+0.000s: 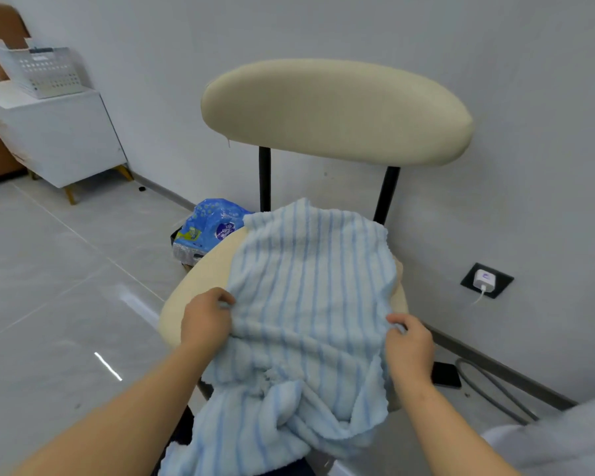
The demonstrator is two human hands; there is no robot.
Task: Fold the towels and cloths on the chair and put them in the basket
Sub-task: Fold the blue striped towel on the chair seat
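Observation:
A white towel with light blue stripes (310, 286) lies spread over the seat of a cream chair (200, 280), its near end hanging crumpled off the front edge. My left hand (207, 321) pinches the towel's left edge, fingers curled round the cloth. On the towel's right edge my right hand (409, 345) grips it the same way. A white perforated basket (45, 72) stands far off at the upper left on a white cabinet (59, 132).
The chair's cream backrest (337, 111) stands against a grey wall. A blue plastic package (207, 231) lies on the floor behind the seat at left. A dark phone (445, 374), a grey cable (495, 393) and a wall socket with a plugged charger (485, 280) are to the right.

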